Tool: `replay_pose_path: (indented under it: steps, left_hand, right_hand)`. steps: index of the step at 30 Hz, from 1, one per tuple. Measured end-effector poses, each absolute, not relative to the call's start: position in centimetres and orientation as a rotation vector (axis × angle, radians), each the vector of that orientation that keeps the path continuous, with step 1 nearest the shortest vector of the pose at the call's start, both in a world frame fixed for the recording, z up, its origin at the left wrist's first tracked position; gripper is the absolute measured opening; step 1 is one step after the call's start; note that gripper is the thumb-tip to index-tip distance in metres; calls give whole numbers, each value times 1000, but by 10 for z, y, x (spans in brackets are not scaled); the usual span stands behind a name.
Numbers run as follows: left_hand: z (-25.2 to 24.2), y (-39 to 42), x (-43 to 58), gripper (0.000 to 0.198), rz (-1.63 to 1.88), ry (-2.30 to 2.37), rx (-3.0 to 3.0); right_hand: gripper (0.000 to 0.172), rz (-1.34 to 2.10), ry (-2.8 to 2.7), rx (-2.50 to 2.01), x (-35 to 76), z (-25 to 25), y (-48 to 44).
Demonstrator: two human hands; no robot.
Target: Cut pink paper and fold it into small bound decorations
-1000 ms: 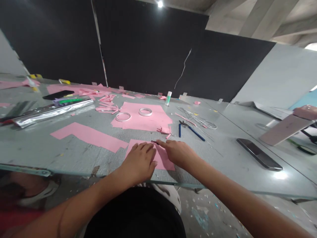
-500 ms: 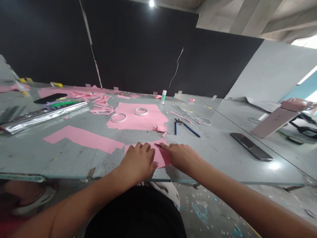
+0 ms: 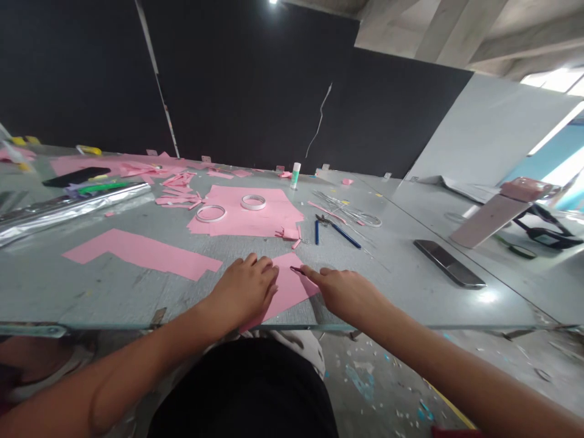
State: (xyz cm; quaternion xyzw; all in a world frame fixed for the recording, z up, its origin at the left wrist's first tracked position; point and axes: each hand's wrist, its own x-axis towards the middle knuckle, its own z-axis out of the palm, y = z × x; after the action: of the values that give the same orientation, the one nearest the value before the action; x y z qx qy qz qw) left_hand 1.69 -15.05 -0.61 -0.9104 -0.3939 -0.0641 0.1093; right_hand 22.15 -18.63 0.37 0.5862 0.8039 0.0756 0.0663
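Observation:
A sheet of pink paper (image 3: pixel 289 291) lies at the table's front edge, turned at an angle, with its lower corner reaching the edge. My left hand (image 3: pixel 246 286) is on the left part of this sheet, its fingers bent and closed on the paper. On the right side, my right hand (image 3: pixel 344 292) is closed around a slim dark tool (image 3: pixel 297 270). The tool's tip shows over the paper, but the rest is hidden in the hand, so I cannot tell its kind. An angular pink paper piece (image 3: pixel 141 252) lies left of my left hand.
Beyond my hands are stacked pink sheets (image 3: pixel 228 228) with two tape rolls (image 3: pixel 253 202), a glue stick (image 3: pixel 295 175), blue-handled pliers (image 3: pixel 342 233) and thin wires (image 3: pixel 349 210). A phone (image 3: pixel 449 263) and pink bottle (image 3: pixel 490 213) stand right; a foil roll (image 3: pixel 91 207) lies left.
The pink sheet has turned, and its lower corner has come toward the table's front edge. My left thumb has drawn in beside the fingers. My view has shifted slightly to the right.

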Motion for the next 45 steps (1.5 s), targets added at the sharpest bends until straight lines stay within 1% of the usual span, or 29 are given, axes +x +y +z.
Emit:
replay_pose_path:
  steps: [8,13,15,17,21,26,29,31,35,38,41,45]
  left_hand:
    - [-5,-152,17,25,-212,-1189,-2672]
    - [-8,-151,16,29,-203,-1185,-2674]
    - [-9,-151,15,31,-217,-1164,-2676]
    - [-9,-152,15,32,-238,-1115,-2697]
    - [-10,-153,14,29,-233,-1017,-2793]
    - [-16,-150,7,30,-363,-899,-2887]
    - [-16,-152,5,32,-370,-861,-2923]
    - [-12,-154,7,31,-343,-932,-2901]
    - [1,-156,16,31,-177,-1134,-2792]
    - [5,-150,18,30,-84,-1081,-2851]
    - [1,-142,13,28,-164,-953,-2879]
    - [-7,-141,3,29,-293,-915,-2840]
  right_hand:
    - [74,221,2326,1810,237,3,-214]
    - [80,223,2285,1811,256,3,-234]
    - [80,207,2297,1813,267,7,-239]
    - [74,182,2321,1843,274,14,-240]
    - [53,216,2493,2050,264,26,-228]
    - [39,78,2684,2072,228,14,-189]
    - [36,-22,2683,2112,215,3,-171]
    - [36,-51,2684,2138,209,1,-169]
    - [34,-41,2730,2183,198,2,-182]
    - [29,-131,2784,2123,195,0,-191]
    - [28,-233,2762,2008,199,-6,-189]
    - [28,-191,2693,2028,205,-9,-179]
